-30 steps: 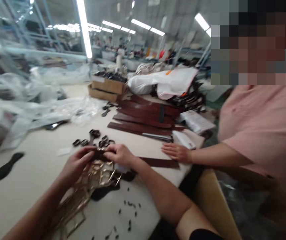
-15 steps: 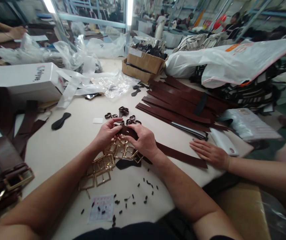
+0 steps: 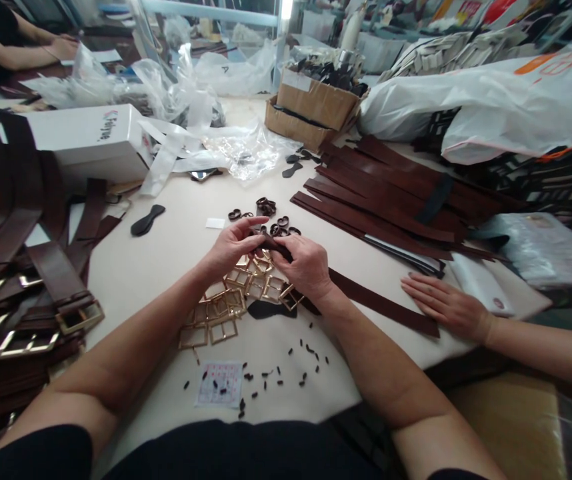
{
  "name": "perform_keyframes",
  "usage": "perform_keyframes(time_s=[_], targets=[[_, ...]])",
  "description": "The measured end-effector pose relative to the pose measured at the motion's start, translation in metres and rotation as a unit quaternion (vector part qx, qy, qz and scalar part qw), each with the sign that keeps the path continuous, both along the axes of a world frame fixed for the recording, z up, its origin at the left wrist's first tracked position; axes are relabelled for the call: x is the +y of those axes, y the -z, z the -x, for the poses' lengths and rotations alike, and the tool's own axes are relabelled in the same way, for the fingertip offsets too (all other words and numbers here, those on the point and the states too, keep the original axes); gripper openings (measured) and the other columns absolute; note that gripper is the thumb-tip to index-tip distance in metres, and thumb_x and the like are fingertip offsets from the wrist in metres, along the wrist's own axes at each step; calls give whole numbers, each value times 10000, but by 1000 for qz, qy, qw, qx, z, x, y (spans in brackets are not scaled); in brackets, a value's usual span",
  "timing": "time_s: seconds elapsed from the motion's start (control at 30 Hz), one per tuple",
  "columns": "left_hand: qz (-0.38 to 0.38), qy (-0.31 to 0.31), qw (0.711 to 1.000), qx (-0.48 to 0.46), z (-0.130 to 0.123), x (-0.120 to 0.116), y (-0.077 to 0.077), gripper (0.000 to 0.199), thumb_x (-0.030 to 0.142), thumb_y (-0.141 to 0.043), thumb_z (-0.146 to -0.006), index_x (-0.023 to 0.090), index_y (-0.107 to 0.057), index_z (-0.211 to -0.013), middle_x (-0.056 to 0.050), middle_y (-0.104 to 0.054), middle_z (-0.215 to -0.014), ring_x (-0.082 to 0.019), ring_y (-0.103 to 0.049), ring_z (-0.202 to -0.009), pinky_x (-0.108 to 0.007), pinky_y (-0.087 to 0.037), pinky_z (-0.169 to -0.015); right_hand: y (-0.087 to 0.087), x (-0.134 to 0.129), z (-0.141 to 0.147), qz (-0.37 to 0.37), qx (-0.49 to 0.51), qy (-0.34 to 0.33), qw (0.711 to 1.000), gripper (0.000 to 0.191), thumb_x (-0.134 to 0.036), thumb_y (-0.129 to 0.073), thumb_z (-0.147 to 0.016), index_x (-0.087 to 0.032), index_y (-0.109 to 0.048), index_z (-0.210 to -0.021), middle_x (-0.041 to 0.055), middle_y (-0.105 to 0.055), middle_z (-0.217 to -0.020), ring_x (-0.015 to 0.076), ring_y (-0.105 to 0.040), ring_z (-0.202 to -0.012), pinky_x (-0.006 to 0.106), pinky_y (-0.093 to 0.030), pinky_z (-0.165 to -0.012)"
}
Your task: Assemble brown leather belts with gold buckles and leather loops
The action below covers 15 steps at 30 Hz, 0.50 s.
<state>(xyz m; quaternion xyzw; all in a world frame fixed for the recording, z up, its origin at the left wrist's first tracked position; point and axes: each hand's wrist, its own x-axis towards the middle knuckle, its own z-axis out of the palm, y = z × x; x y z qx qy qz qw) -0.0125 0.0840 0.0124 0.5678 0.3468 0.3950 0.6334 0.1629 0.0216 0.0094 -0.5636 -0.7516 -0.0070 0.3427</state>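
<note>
My left hand (image 3: 236,245) pinches the end of a dark brown leather belt strap (image 3: 383,303) between thumb and fingers. Gripping the same end from the other side is my right hand (image 3: 306,265). Part of the strap is hidden behind my right wrist; the rest lies toward the table's right edge. Just beyond my fingers sit several small brown leather belt loops (image 3: 281,227). Gold rectangular belt buckles (image 3: 223,328) lie in a cluster below my hands. A black leather piece (image 3: 272,310) shows partly under some of them.
Another person's hand (image 3: 449,307) rests flat at the right, near the strap's far end. Brown straps (image 3: 381,200) are piled behind it. Finished-looking belts (image 3: 73,287) heap at left. Small dark bits (image 3: 280,383) and a printed paper (image 3: 219,383) lie in front. Cardboard boxes (image 3: 316,100) stand behind.
The camera view has shifted, so the scene sits further right and slightly higher. The strap end between my fingers has tilted, showing less of its flat face. Both hands keep hold of it.
</note>
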Motion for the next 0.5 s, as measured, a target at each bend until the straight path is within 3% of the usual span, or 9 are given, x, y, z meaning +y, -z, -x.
perform_keyframes(time_s=[0.17,0.23,0.3,0.37,0.5], targets=[[-85,-94,988,86,19,23,3,344,322,-685,-757,135,-682,-1046,-59,-690,-822,-130,-601,-633,-235,-435,-552,0,4,-14,23,-7,51,998,139,-229,-566,-879,-191,-700,-870,40,-719,-827,177,-643,-769,277,-418,-692],[-160,-115,966,166,28,32,4,297,333,-675,-762,149,-708,-994,-65,-695,-875,-157,-618,-729,-271,-471,-654,2,6,-19,36,-15,73,997,132,-233,-574,-870,-196,-699,-852,36,-716,-813,177,-638,-760,273,-403,-674],[-257,-125,925,250,37,36,1,244,334,-675,-769,182,-731,-952,-64,-691,-951,-183,-616,-843,-305,-476,-765,4,8,-22,49,-18,88,995,128,-240,-582,-865,-199,-703,-854,34,-717,-810,180,-638,-760,272,-394,-666],[-318,-104,890,311,43,37,-4,184,335,-671,-785,206,-743,-894,-51,-683,-937,-189,-606,-856,-314,-464,-794,5,9,-24,62,-16,100,993,131,-255,-587,-868,-203,-708,-866,35,-722,-823,184,-643,-769,272,-393,-665],[-328,35,869,369,39,26,-14,131,332,-661,-812,226,-738,-814,-18,-665,-825,-157,-583,-723,-294,-442,-730,6,10,-27,88,-14,116,989,148,-272,-579,-877,-214,-714,-891,33,-729,-858,190,-651,-794,274,-398,-675]])
